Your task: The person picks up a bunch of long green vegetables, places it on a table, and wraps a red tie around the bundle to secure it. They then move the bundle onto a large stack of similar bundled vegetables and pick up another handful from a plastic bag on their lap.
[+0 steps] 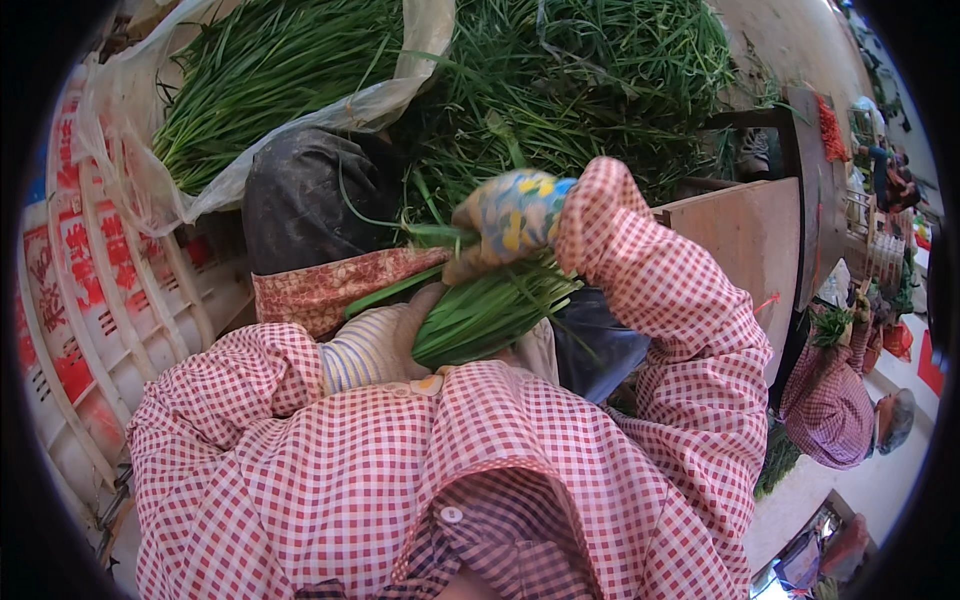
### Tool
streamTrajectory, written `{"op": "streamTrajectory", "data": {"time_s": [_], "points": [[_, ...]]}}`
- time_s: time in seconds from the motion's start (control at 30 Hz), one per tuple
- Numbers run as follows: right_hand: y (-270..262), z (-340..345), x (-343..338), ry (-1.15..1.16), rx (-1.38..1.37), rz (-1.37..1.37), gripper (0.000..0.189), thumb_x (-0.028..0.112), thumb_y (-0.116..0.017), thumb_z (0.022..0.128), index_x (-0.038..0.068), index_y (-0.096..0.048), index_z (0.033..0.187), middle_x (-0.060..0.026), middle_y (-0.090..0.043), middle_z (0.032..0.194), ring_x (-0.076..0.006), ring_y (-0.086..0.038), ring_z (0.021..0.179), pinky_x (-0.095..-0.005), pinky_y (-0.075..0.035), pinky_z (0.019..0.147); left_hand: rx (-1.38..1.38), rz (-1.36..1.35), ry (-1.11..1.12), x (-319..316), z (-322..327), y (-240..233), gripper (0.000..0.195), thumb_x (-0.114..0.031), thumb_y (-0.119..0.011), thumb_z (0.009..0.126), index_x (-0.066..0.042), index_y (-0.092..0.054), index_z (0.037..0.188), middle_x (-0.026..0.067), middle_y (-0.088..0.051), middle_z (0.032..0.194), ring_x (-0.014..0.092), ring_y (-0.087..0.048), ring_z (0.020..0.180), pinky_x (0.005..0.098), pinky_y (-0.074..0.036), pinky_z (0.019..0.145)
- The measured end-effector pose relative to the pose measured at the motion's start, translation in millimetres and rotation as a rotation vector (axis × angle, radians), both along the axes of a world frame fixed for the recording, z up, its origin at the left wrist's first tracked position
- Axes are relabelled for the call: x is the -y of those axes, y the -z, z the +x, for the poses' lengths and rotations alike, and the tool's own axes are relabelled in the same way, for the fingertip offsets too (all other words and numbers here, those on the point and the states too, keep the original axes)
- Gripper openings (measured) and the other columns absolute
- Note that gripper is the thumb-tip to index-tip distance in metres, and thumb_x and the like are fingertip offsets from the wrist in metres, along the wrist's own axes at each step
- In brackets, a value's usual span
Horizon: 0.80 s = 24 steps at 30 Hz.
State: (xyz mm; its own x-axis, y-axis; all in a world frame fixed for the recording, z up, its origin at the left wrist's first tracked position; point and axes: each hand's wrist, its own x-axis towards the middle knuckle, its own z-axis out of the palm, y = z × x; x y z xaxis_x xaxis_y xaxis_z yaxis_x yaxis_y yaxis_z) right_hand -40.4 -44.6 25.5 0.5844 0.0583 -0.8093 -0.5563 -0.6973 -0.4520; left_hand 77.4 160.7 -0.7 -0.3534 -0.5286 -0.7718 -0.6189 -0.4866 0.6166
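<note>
My left hand point(386, 341), in a worn fabric glove below a striped cuff, is closed around a bundle of long flat green leaves point(480, 315), likely garlic chives. The bundle lies across my lap, close to my chest. Just above it, my right hand point(510, 217), in a soiled glove patterned in blue and yellow, grips a few loose green leaves point(435, 234) whose ends stick out to the left. Its fingertips are partly hidden. Beyond my knees, a heap of loose leaves point(555, 90) covers the ground.
At upper left, clear plastic sheeting point(420, 45) surrounds neatly aligned leaves point(285, 82). White plastic crates point(112, 315) with red markings stand to my left. On the right are a wooden board point(739, 232), a dark bench point(825, 202) and a seated person point(832, 397) holding greens.
</note>
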Motion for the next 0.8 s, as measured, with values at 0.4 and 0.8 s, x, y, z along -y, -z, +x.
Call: {"op": "streamTrajectory", "data": {"time_s": [0.4, 0.8], "points": [[72, -56, 83, 0.372, -0.057, -0.131, 0.034, 0.028, -0.062, 0.093, 0.006, -0.063, 0.12, -0.0115, -0.068, 0.101, -0.0199, -0.063, 0.089, -0.0362, -0.051, 0.079, -0.014, -0.12, 0.058, -10, 2, -10, 0.096, -0.039, -0.07, 0.079, -0.009, -0.018, 0.153, 0.0293, -0.052, 0.128, 0.041, -0.056, 0.114, 0.0418, -0.046, 0.097], [61, -31, -24, 0.258, 0.128, 0.455, 0.04, 0.03, -0.062, 0.092, 0.009, -0.059, 0.125, -0.0124, -0.068, 0.111, -0.024, -0.063, 0.103, -0.0352, -0.048, 0.091, -0.113, -0.366, 0.159, -16, 9, -2, 0.091, -0.045, -0.062, 0.083, -0.012, -0.015, 0.154, 0.03, -0.038, 0.144, 0.044, -0.052, 0.12, 0.0436, -0.047, 0.096]]}}
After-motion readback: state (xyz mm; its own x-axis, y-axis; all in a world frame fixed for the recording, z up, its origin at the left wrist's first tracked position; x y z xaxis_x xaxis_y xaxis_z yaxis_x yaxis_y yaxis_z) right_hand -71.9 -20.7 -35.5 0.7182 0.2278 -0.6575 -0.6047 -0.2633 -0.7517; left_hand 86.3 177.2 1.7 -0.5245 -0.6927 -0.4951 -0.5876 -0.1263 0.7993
